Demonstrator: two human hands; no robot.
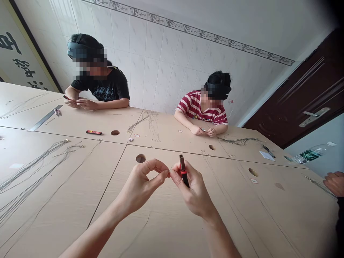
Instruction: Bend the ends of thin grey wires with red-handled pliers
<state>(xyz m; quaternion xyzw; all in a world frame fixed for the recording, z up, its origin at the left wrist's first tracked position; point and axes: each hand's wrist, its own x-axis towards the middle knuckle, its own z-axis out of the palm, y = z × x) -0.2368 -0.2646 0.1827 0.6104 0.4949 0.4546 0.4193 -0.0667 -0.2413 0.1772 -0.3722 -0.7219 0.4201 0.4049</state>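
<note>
Your left hand (143, 182) pinches a fine strand (170, 171), thumb to forefinger, above the table (166, 222). Your right hand (195, 188) closes around a black-and-red tool (185, 178), probably leaving fingertips free near the strand. Farther off, a cord bundle (137, 123) lies gathered, likely against tangling.

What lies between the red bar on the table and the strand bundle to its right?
A round hole in the tabletop, seen in the head view.

A black tool (184, 173) with a red band points upward in the right hand (191, 184), beside a pinched fine strand (170, 170).
</note>
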